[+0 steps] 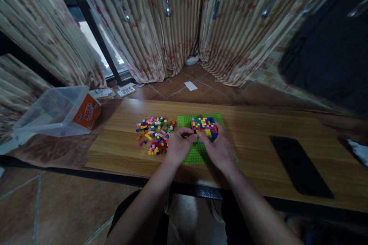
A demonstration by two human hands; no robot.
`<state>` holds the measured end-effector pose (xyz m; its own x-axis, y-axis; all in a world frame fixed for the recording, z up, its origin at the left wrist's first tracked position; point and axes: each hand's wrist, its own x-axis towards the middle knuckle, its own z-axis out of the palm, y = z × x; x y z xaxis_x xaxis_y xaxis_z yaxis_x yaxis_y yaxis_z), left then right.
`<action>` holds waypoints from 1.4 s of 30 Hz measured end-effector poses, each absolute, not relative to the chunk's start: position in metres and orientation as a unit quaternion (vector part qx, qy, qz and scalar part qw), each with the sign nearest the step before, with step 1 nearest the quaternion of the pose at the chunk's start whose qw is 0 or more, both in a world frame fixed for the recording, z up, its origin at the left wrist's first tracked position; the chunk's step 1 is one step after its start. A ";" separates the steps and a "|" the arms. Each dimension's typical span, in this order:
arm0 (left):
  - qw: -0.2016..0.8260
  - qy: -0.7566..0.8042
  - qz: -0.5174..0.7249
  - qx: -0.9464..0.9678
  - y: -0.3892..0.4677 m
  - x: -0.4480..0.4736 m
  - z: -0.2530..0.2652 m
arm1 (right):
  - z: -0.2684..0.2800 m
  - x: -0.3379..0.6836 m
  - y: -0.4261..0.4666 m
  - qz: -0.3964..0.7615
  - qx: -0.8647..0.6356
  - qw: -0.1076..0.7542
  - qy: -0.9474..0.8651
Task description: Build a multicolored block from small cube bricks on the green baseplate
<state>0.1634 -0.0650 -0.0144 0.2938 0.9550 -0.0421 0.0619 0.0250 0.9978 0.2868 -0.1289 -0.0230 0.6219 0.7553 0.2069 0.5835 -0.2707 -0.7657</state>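
Observation:
A block of many-coloured toy bricks [204, 123] stands on a green studded baseplate [191, 158]. My right hand [219, 147] curls around its near right side, with the fingers partly hidden behind the block and the thumb at the front. At the near left corner of the block, my left hand [180, 146] has thumb and forefinger pinched together. Whatever is between those fingertips is too small to make out. Left of the baseplate, loose small bricks [156, 132] in mixed colours lie spread on the wooden tabletop, close to my left hand.
A clear plastic tub [51, 111] with an orange label sits at the table's left end. A flat black object [300, 166] lies on the wooden board [253, 134] to the right. Beyond the table are tiled floor, a white paper [191, 85] and striped curtains [172, 34].

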 end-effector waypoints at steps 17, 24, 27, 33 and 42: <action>0.738 0.416 0.373 0.379 -0.071 0.167 -0.012 | -0.024 0.281 -0.125 0.135 -0.802 0.443 -0.378; 0.622 0.411 0.373 0.552 -0.063 0.159 -0.013 | -0.019 0.286 -0.129 0.150 -0.811 0.412 -0.386; 0.480 0.417 0.357 0.684 -0.041 0.124 -0.006 | -0.018 0.288 -0.131 0.159 -0.816 0.407 -0.379; 0.262 0.574 0.219 0.744 -0.009 0.039 0.005 | -0.016 0.293 -0.130 0.173 -0.817 0.403 -0.375; 0.194 0.590 0.122 0.775 -0.009 0.040 0.002 | -0.020 0.295 -0.130 0.168 -0.814 0.400 -0.385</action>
<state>0.0401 -0.0094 0.0017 0.2750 0.9606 -0.0399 0.8662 -0.2296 0.4439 0.2945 -0.1302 -0.0195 0.6464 0.7622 0.0345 0.4928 -0.3826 -0.7815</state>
